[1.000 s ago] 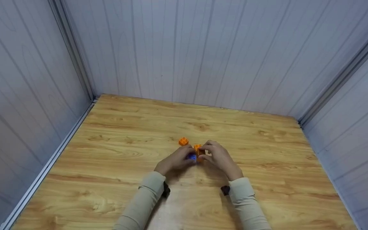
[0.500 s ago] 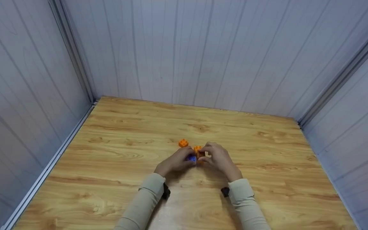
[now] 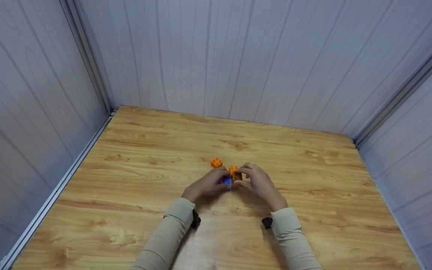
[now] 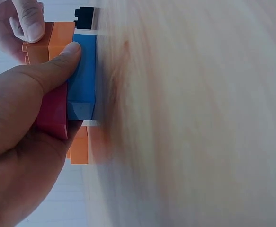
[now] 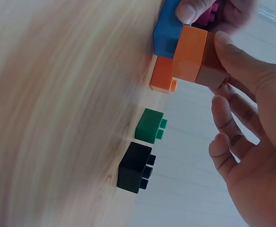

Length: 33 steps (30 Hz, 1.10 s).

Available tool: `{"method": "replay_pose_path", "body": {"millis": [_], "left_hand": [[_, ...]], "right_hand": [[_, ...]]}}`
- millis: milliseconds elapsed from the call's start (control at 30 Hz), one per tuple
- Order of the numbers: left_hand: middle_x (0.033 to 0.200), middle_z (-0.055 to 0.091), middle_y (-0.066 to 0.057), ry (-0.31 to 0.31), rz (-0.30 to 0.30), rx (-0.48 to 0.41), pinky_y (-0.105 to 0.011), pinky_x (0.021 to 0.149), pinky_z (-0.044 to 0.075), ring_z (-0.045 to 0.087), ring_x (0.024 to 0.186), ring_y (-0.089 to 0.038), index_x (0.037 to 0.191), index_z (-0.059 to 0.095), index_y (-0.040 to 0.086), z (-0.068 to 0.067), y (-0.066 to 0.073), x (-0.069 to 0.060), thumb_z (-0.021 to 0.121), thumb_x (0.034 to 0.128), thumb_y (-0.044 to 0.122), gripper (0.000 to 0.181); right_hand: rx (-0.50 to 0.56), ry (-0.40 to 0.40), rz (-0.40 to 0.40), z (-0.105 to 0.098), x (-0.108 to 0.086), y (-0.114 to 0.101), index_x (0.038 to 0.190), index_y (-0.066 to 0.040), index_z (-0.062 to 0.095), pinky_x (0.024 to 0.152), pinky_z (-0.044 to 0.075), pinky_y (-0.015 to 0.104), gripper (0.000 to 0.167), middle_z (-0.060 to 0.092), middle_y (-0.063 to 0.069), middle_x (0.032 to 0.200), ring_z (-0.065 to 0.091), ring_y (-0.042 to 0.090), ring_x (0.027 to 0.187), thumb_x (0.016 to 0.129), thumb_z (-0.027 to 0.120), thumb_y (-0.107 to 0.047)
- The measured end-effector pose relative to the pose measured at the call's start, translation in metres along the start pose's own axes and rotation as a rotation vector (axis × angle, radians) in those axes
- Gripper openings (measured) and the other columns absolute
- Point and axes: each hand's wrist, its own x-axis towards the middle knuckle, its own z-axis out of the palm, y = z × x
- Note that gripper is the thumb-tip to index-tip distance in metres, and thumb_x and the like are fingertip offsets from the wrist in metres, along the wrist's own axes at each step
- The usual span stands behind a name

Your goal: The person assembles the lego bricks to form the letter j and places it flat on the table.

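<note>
My left hand (image 3: 208,183) grips a blue brick (image 4: 82,71) low over the table, thumb pressed along its side. A magenta brick (image 4: 53,113) sits against the blue one's studded side, partly under the left hand. My right hand (image 3: 259,182) pinches a brown-looking brick (image 5: 212,66) between thumb and fingers. Joined flush to it is an orange brick (image 5: 190,53), which overlaps the blue brick's end in the right wrist view; I cannot tell whether those two are attached. The right hand's other fingers are loosely bent.
Another orange brick (image 3: 216,162) stands on the wooden table (image 3: 156,142) just beyond the left hand. A green brick (image 5: 150,126) and a black brick (image 5: 135,167) appear in the right wrist view. White panel walls (image 3: 216,56) enclose the table's back and sides.
Both hands keep their holds. The orange piece at the right fingertips sits slightly farther back relative to the blue brick. The head view has shifted a little.
</note>
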Motion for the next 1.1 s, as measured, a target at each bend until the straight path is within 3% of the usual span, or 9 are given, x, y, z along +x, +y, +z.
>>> {"method": "replay_pose_path", "body": {"millis": [200, 367, 800, 1100], "left_hand": [[0.116, 0.064, -0.013, -0.007, -0.027, 0.017, -0.035, 0.090, 0.049, 0.059, 0.100, -0.022, 0.125, 0.066, 0.005, 0.003, -0.002, -0.005, 0.063, 0.1018, 0.020, 0.028], [0.118, 0.064, -0.014, -0.011, -0.023, 0.018, -0.037, 0.091, 0.049, 0.059, 0.101, -0.025, 0.127, 0.065, 0.003, 0.004, -0.003, -0.006, 0.063, 0.1020, 0.022, 0.031], [0.121, 0.063, -0.014, -0.010, -0.023, 0.040, -0.042, 0.097, 0.050, 0.060, 0.108, -0.024, 0.129, 0.064, 0.004, 0.001, -0.001, -0.002, 0.064, 0.1013, 0.019, 0.031], [0.122, 0.062, -0.012, -0.019, -0.031, 0.032, -0.040, 0.095, 0.049, 0.058, 0.106, -0.023, 0.131, 0.063, 0.005, 0.001, 0.000, 0.000, 0.063, 0.1015, 0.020, 0.033]], "right_hand": [[-0.024, -0.053, -0.016, -0.003, -0.002, 0.004, 0.123, -0.015, 0.073, 0.081, 0.051, 0.038, 0.038, 0.068, 0.005, 0.112, 0.060, 0.020, 0.095, 0.091, 0.077, -0.035], [-0.004, -0.078, 0.044, -0.008, -0.007, 0.014, 0.127, -0.011, 0.070, 0.084, 0.053, 0.043, 0.043, 0.069, 0.010, 0.117, 0.063, 0.027, 0.100, 0.090, 0.078, -0.032], [-0.065, 0.017, 0.261, -0.015, -0.020, 0.047, 0.127, -0.012, 0.071, 0.097, 0.053, 0.051, 0.038, 0.067, 0.009, 0.125, 0.062, 0.031, 0.116, 0.093, 0.076, -0.028], [-0.108, 0.024, 0.338, -0.013, -0.024, 0.059, 0.128, -0.010, 0.069, 0.094, 0.054, 0.052, 0.039, 0.068, 0.013, 0.123, 0.062, 0.032, 0.114, 0.097, 0.070, -0.036]]}}
